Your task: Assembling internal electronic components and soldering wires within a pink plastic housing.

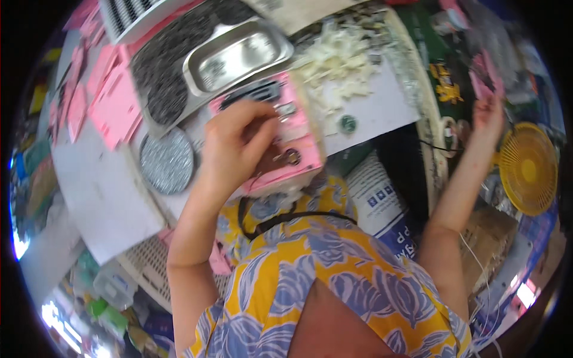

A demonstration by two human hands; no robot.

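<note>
Over a pink fixture-like block [307, 149] at the table's near edge, my left hand [236, 140] is bent with thumb and fingers drawn together. What lies between its fingertips, if anything, is hidden. By those fingers are a dark slotted strip [262, 90] and a small silvery piece [286, 110]; a round metal part [292, 156] sits nearer to me on the block. My right arm stretches far out to the right, where my right hand [490, 113] grips a flat pink piece [481, 74].
Behind the block stand an oblong metal tray [239, 58] and a bin of small dark pieces [164, 77]. A round dish of silvery bits [167, 161] lies left, near pink plates [113, 98]. Cream plastic pieces [337, 62] are heaped right; a yellow basket [528, 167] stands far right.
</note>
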